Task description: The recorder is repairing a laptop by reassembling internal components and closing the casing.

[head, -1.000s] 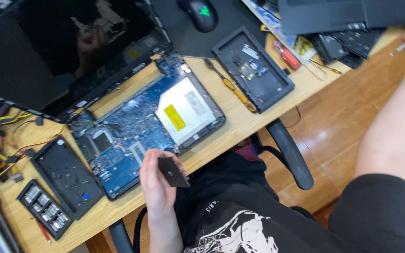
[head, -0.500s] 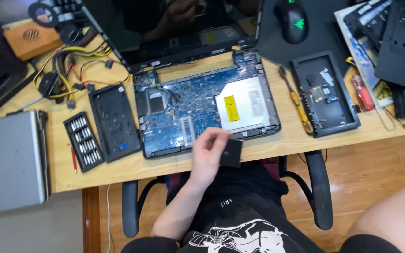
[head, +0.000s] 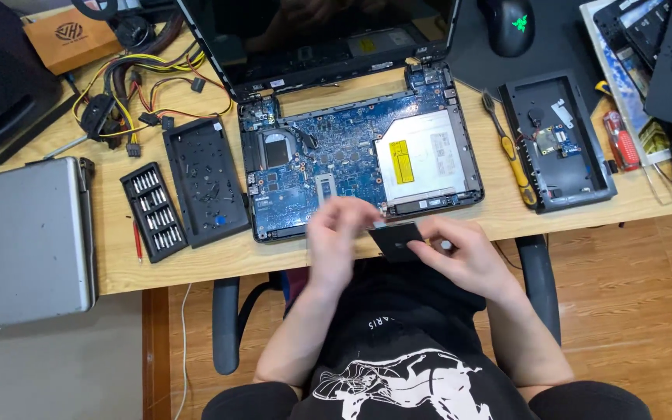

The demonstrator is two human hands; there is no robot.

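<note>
Drive [head: 397, 239]: now pinched by right hand [head: 464, 253] fingers too; left hand [head: 336, 241] blurred, grip unclear; held above desk [head: 118, 264] edge.

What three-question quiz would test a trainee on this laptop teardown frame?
1. True or false: both hands hold the small black rectangular part.
2. Which lies right of the opened laptop base? A) yellow-handled screwdriver B) screwdriver bit set C) closed silver laptop
3. What silver unit with a yellow label sits in the base?

Key:
1. True: left hand and right hand both grip it, in front of the desk's edge.
2. A
3. The optical drive.
</note>
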